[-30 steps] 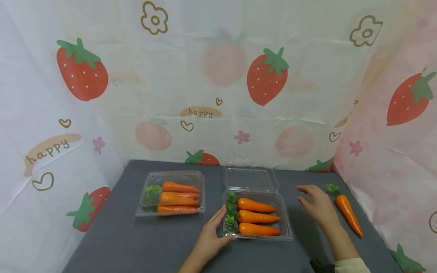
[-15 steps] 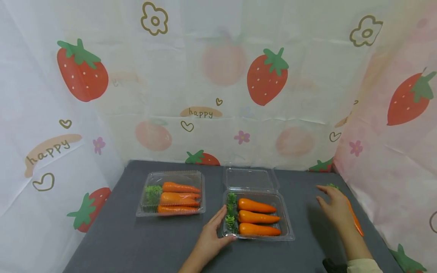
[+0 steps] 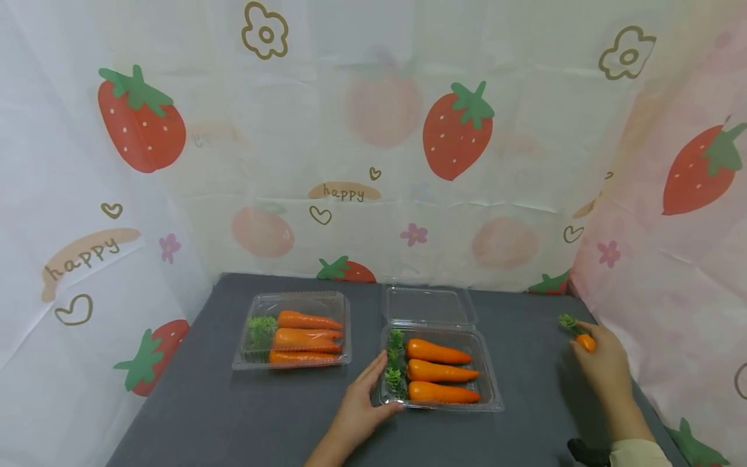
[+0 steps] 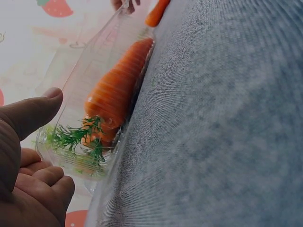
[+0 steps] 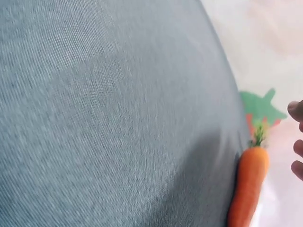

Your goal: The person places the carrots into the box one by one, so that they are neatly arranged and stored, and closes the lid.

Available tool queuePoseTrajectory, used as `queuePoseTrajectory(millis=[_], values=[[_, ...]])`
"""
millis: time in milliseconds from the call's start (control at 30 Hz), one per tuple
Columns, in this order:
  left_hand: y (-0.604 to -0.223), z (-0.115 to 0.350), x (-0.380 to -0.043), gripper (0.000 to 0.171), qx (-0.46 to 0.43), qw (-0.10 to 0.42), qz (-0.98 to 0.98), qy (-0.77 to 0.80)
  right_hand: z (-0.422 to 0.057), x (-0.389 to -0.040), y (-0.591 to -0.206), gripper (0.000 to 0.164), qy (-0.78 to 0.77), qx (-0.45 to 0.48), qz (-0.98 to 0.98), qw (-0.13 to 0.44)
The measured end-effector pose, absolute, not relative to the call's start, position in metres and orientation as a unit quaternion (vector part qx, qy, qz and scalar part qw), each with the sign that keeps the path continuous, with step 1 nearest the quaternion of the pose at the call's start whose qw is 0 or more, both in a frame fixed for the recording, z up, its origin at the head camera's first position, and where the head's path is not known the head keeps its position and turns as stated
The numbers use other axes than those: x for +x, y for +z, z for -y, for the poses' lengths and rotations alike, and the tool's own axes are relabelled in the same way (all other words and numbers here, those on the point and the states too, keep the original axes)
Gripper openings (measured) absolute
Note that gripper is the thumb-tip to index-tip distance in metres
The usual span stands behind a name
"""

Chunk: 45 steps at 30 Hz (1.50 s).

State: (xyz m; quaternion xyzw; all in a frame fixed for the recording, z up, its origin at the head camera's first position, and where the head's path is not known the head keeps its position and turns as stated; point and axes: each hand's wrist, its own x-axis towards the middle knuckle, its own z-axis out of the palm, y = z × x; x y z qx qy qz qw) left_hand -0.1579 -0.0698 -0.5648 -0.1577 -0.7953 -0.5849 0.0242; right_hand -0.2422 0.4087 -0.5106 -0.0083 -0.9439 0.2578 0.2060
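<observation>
My left hand (image 3: 360, 403) holds the near left corner of an open clear plastic container (image 3: 493, 389), fingers along its left side and thumb at the front. In the left wrist view the thumb and curled fingers are at the container's end. Inside lie three orange carrots (image 3: 440, 371) with green tops (image 3: 394, 363) to the left. On the right, my right hand (image 3: 609, 366) hovers over a loose carrot (image 3: 585, 343), thumb and fingers spread. The hand hides most of that carrot from the head view. In the right wrist view, the fingertips show apart from the carrot.
The container's hinged lid (image 3: 428, 306) lies back toward the wall. A closed clear container (image 3: 242, 360) with several carrots stands at left on the dark grey table (image 3: 280, 415). A strawberry-printed sheet (image 3: 373, 143) encloses the back and sides.
My right hand has moved right, from beside the loose carrot to over it, covering most of its body. My left hand and both containers stay in place.
</observation>
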Motion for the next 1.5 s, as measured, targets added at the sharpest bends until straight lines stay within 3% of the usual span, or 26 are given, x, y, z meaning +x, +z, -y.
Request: queuePoseTrajectory(millis=[667, 1500], values=[[-0.565, 0.069, -0.157, 0.093, -0.159, 0.026, 0.799, -0.580, -0.446, -0.243, -0.546, 0.065, 0.328, -0.168, 0.921, 0.128], [-0.565, 0.070, -0.158, 0.094, -0.151, 0.015, 0.800, -0.580, -0.440, -0.243, -0.550, 0.057, 0.329, -0.196, 0.917, 0.117]])
